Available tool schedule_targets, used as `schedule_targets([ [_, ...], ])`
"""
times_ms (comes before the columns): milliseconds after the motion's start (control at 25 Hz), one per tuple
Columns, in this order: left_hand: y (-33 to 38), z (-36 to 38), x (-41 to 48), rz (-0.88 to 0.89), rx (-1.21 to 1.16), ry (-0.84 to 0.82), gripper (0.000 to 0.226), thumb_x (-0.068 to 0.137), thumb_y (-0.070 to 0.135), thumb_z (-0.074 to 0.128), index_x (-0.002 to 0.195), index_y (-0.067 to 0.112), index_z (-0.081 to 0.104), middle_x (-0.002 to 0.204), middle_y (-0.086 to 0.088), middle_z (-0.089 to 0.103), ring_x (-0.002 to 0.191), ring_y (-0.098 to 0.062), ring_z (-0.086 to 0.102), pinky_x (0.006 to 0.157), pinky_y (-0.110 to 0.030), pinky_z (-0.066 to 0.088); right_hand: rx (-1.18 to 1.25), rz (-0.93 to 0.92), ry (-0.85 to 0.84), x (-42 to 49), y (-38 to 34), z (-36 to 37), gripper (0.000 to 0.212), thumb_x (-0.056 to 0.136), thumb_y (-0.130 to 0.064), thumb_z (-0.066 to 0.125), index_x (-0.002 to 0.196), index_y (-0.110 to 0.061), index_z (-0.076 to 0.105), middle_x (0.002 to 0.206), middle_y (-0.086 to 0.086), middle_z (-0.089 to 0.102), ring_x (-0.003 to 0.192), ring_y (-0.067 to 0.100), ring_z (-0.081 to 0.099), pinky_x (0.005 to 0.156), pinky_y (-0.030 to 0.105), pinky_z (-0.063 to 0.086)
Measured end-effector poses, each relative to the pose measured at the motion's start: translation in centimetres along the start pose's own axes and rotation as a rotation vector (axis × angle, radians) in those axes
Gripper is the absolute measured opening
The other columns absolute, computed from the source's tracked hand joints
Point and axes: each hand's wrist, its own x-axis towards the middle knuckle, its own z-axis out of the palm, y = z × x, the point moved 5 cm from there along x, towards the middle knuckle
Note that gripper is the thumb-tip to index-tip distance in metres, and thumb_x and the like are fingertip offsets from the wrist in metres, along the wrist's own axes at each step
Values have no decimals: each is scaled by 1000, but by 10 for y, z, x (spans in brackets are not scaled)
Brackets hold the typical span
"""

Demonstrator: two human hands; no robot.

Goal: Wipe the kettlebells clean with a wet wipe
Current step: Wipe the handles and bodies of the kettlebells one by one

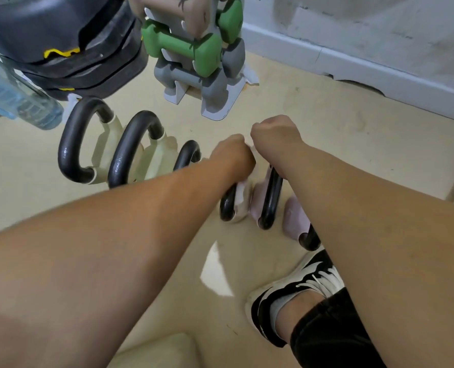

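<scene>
- Both hands, left hand [232,152] and right hand [275,134], fisted together above the pink kettlebells [257,200]; a white scrap between, likely the wet wipe [253,148].
- Next, probably: spread it, then rub a handle.

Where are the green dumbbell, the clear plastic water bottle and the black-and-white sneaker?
green dumbbell [182,47]: head view, on its handle.
clear plastic water bottle [13,96]: head view, on its ribbed body.
black-and-white sneaker [297,285]: head view, on its black side.

Kettlebells [130,155] line the floor [326,134], dumbbell rack [194,54] behind them
</scene>
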Motion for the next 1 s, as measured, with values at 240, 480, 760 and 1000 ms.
schedule_targets([
  [240,-15,12,-40,69,-383,182,26,104,26,38,126,28,52,104,0,68,90,-23,63,80,-35,51,62,79,-88,-1,0,10,7,81,-10,47,74,-11,51,71,8,53,65,25,45,60,26,37],
  [480,-36,45,-118,189,-369,376,63,107,28,36,160,35,3,118,-6,51,98,-25,57,75,-36,49,11,71,-91,4,-1,21,18,92,-20,48,75,-17,49,101,10,56,91,27,55,94,42,54],
  [760,-7,1,-3,-15,-337,-22,30,104,16,42,126,4,59,117,-16,69,104,-36,68,79,-35,58,94,98,-45,2,-1,19,37,89,-29,42,106,-5,64,107,11,68,84,27,58,81,35,51],
  [1000,-15,15,-47,32,-275,252,25,104,30,35,125,26,47,89,2,64,79,-26,64,58,-33,43,59,74,-86,7,0,19,16,89,-16,46,75,-11,53,80,6,57,66,19,50,64,29,46],
])
